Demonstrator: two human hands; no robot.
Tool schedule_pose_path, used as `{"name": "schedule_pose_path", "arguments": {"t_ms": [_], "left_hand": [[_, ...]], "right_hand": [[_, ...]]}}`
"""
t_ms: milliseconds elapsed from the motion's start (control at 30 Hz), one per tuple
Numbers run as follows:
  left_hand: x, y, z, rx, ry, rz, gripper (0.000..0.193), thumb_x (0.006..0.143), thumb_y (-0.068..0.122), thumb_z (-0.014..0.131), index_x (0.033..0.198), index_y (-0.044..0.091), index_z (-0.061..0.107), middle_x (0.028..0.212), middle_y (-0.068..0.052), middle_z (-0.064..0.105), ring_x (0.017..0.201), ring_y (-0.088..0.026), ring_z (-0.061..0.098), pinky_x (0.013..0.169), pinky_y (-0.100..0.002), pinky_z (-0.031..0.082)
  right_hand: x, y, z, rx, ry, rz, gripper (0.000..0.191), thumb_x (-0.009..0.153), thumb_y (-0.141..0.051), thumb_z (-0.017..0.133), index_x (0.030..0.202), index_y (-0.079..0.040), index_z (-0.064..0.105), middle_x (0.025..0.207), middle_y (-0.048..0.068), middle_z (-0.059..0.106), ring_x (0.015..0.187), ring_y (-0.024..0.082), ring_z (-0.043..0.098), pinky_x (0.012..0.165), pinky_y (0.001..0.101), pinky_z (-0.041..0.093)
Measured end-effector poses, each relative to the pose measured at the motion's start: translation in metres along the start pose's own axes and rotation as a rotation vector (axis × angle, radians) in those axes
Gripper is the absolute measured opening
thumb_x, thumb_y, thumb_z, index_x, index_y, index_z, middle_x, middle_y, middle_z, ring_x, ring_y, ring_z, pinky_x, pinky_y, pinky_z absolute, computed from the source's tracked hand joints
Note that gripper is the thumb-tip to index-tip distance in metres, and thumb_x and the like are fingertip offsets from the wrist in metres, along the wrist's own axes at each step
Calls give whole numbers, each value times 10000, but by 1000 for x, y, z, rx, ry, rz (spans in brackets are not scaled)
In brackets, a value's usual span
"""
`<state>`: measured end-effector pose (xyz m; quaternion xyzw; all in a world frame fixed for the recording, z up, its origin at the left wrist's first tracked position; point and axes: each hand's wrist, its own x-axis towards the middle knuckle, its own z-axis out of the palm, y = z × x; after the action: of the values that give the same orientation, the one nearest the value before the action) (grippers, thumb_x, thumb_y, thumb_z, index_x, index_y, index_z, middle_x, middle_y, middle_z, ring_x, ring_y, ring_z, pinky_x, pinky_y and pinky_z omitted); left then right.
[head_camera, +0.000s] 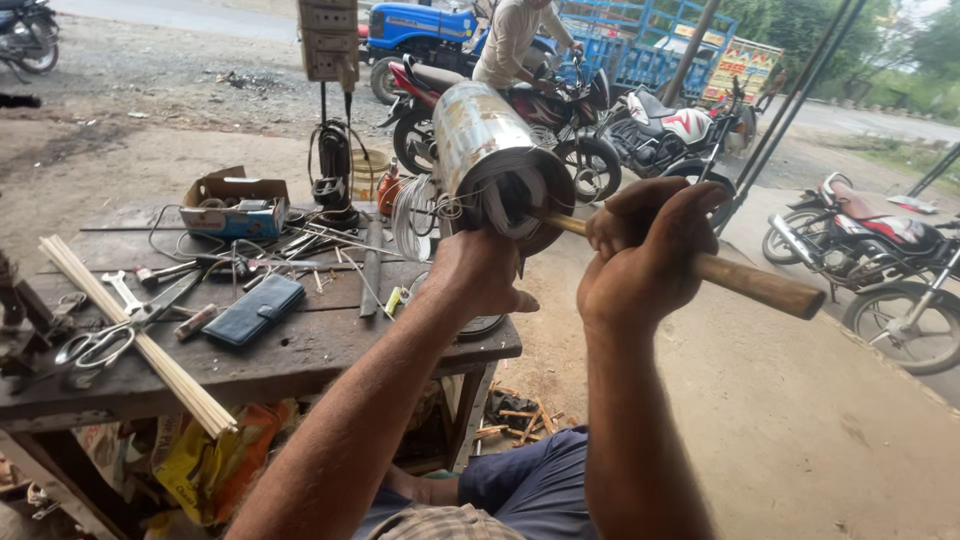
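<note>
Wooden and pale brown, the handle (745, 282) ran from four o'clock up toward ten o'clock, and its far end disappeared into the open mouth of the shiny metal cylinder (485, 150) that we held up in front of us. Our right hand (640, 255) was closed fully round that handle, knuckles up, near the middle of its length, with the butt end sticking out past it toward four o'clock. Our left hand (480, 272) sat at nine o'clock from the right one, just beside it and nearer the cylinder; it was curled shut at the cylinder's lower rim, where loops of thin wire (412, 215) hung, though we could not tell exactly what the fingers pinched. So the cylinder lay at eleven o'clock from both hands, its long axis in line with the handle and tilted away from us. Below, at eight o'clock, the wooden tabletop (300, 360) carried scissors (95, 345), a dark wallet (255, 310) and a bundle of pale sticks (130, 335).
</note>
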<state>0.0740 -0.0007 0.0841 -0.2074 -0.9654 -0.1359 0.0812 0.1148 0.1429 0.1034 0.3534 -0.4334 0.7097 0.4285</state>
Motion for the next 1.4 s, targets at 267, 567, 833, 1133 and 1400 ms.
{"name": "schedule_pose_path", "arguments": {"t_ms": [267, 567, 833, 1133, 1400], "left_hand": [[3, -3, 5, 33, 56, 38, 546, 735, 582, 865, 901, 70, 771, 924, -98, 745, 850, -240, 728, 733, -376, 618], [0, -9, 10, -20, 198, 99, 500, 675, 519, 898, 882, 80, 777, 922, -98, 740, 852, -271, 731, 729, -411, 614], [1, -14, 13, -40, 156, 94, 466, 702, 508, 893, 862, 87, 776, 902, -81, 745, 838, -249, 725, 709, -397, 609], [2, -12, 15, -50, 148, 74, 492, 710, 501, 905, 843, 53, 751, 795, -93, 731, 739, -239, 727, 659, -386, 619], [4, -12, 18, -89, 177, 78, 459, 679, 481, 921, 823, 72, 769, 802, -85, 738, 760, -247, 727, 680, -404, 606]], "right_hand": [[-2, 24, 11, -106, -37, -64, 479, 1167, -460, 502, 943, -37, 521, 661, 72, 513, 477, 112, 393, 466, 265, 317], [-36, 50, 8, -74, 22, -185, 501, 1173, -432, 485, 837, -62, 502, 648, 35, 483, 478, 88, 380, 461, 249, 290], [-5, 65, 7, -82, 31, -107, 477, 1160, -425, 509, 858, -57, 522, 651, 50, 492, 517, 110, 401, 505, 284, 328], [-52, 21, -1, -92, 24, -275, 516, 1177, -453, 435, 838, -64, 433, 583, 5, 363, 448, 87, 287, 482, 276, 355], [-41, 17, 11, -76, 11, -263, 505, 1164, -424, 481, 808, -65, 471, 634, 30, 431, 419, 74, 322, 427, 246, 321]]}}
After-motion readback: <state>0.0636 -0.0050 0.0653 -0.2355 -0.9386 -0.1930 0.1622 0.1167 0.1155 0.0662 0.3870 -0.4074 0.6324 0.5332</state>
